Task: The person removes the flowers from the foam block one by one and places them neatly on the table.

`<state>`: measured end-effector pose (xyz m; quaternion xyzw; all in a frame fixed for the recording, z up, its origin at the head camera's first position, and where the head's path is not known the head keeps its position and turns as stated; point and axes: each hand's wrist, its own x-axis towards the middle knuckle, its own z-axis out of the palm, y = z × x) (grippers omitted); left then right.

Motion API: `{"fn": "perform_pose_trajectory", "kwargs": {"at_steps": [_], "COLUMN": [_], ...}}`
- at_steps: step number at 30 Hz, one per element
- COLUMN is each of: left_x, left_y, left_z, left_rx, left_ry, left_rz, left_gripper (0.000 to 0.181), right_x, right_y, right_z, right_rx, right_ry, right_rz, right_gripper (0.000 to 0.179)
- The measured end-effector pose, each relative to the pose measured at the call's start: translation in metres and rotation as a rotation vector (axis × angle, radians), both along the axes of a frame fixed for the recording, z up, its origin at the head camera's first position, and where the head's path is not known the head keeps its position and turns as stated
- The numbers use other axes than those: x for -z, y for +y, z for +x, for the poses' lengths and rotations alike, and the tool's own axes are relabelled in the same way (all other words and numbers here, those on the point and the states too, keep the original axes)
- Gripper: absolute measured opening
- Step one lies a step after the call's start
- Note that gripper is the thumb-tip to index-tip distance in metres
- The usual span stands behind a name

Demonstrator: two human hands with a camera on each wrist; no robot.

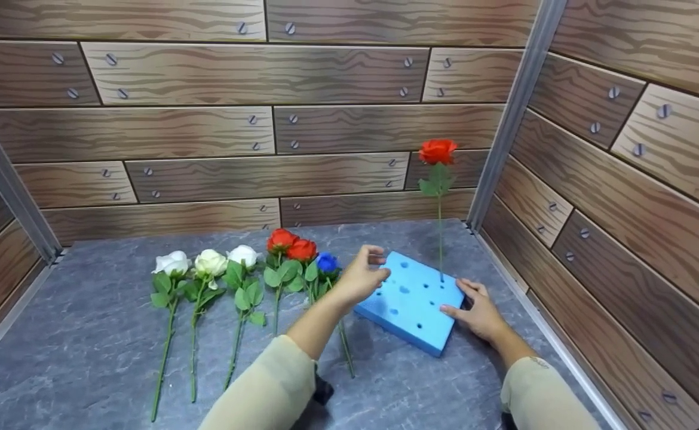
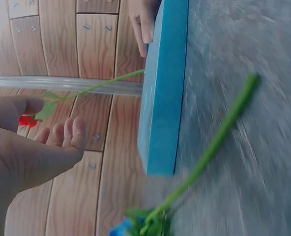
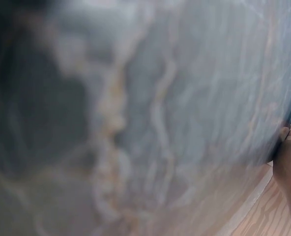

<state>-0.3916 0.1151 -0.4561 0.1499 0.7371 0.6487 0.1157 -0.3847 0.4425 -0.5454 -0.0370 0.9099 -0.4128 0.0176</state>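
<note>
A blue foam block (image 1: 406,307) with several small holes lies on the grey marbled table. One red rose (image 1: 438,152) stands upright, its stem in a hole near the block's far right corner. At the block's right edge, my right hand (image 1: 484,316) holds it with the thumb on top and the fingers along the side. My left hand (image 1: 361,278) hovers over the left edge, fingers loosely bent and nothing between them; the left wrist view shows it apart from the block. Just left of it lies a blue rose (image 1: 327,263), its stem partly behind my forearm.
Left of the blue rose lie two red roses (image 1: 290,245), a white rose (image 1: 242,255), a cream rose (image 1: 210,263) and another white rose (image 1: 172,263), stems toward me. Wood-patterned panels (image 1: 254,74) enclose the table (image 1: 86,334) at the back and sides.
</note>
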Motion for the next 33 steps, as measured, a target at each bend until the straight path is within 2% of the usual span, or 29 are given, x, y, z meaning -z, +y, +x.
{"fn": "perform_pose_trajectory", "kwargs": {"at_steps": [7, 12, 18, 21, 28, 33], "left_x": [0.015, 0.025, 0.035, 0.038, 0.049, 0.064], "left_y": [0.026, 0.054, 0.100, 0.116, 0.136, 0.134], "left_z": [-0.020, -0.031, -0.038, -0.041, -0.043, -0.044], "left_rx": [0.025, -0.017, -0.015, -0.027, -0.070, -0.127], "left_ry": [-0.013, -0.010, -0.062, -0.095, -0.122, -0.117], "left_rz": [0.002, -0.014, 0.075, 0.105, 0.120, 0.136], "left_gripper": [0.043, 0.046, 0.044, 0.044, 0.059, 0.051], "right_x": [0.004, 0.002, -0.004, -0.006, -0.006, 0.000], "right_y": [-0.010, -0.009, 0.005, 0.010, 0.004, -0.002], "right_z": [-0.003, -0.002, 0.005, 0.006, 0.000, -0.001], "right_rx": [0.012, 0.021, 0.050, 0.051, 0.032, 0.035], "right_ry": [-0.005, -0.021, -0.026, -0.020, -0.009, -0.001], "right_rz": [0.008, -0.022, 0.031, 0.035, 0.021, 0.021], "right_gripper": [0.100, 0.101, 0.102, 0.102, 0.101, 0.099]}}
